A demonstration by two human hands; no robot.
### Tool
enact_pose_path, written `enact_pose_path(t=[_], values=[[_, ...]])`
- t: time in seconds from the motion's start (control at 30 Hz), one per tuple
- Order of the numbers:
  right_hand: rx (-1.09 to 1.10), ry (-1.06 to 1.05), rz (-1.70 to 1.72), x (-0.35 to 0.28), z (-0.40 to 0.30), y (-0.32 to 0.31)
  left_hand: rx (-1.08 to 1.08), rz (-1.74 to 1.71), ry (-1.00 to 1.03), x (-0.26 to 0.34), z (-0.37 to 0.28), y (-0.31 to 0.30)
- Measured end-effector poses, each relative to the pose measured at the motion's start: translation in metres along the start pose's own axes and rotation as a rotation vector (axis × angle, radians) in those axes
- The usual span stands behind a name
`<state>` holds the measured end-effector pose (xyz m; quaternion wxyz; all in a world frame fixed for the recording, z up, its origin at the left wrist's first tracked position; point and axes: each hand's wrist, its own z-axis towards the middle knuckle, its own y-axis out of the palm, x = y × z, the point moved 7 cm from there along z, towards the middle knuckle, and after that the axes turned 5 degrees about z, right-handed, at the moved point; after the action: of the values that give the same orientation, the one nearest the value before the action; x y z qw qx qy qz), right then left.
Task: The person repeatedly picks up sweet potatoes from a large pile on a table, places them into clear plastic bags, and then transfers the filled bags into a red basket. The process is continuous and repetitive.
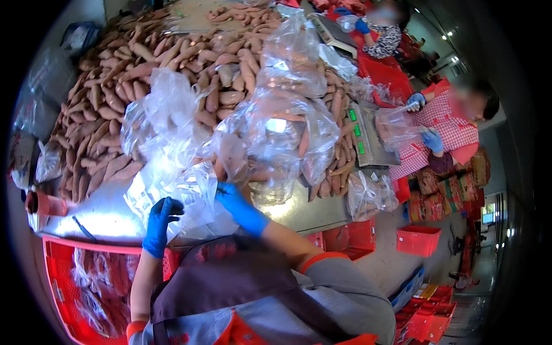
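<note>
My left hand (161, 226), in a blue glove, is beside a pile of clear plastic bags (183, 189) with white printed labels. Its fingers are bent and apart, with nothing visible between them. My right hand (239, 207), also gloved in blue, pinches the edge of a clear bag at the same pile; its fingertips are partly hidden. Just beyond lie several clear bags filled with sweet potatoes (280, 129). A large heap of loose sweet potatoes (116, 99) covers the far left of the metal table (108, 220).
A red crate (54, 276) holding filled bags stands below the table's left edge. Another red crate (351, 239) is under the right side. A co-worker (444, 125) holds a bag by a scale (373, 138). A red cup (45, 203) and blue pen-like object (84, 228) lie left.
</note>
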<state>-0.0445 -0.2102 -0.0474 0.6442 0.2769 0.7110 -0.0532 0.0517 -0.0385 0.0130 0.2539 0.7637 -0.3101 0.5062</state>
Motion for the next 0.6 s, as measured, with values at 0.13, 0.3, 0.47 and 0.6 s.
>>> enact_pose_path(t=[0.13,0.3,0.47,0.6], values=[[-0.117,-0.165,-0.214,0.024,-0.012,0.025,-0.097,-0.346,-0.207,-0.019,-0.002,0.022],[-0.11,-0.127,-0.483,-0.014,-0.028,0.027,-0.028,-0.095,-0.259,-0.051,0.008,0.01],[-0.13,-0.055,-0.347,0.003,-0.03,0.022,-0.036,-0.318,-0.322,-0.046,-0.012,0.002],[-0.18,-0.127,-0.585,-0.011,-0.034,0.032,-0.041,0.076,-0.208,-0.018,-0.016,0.009]])
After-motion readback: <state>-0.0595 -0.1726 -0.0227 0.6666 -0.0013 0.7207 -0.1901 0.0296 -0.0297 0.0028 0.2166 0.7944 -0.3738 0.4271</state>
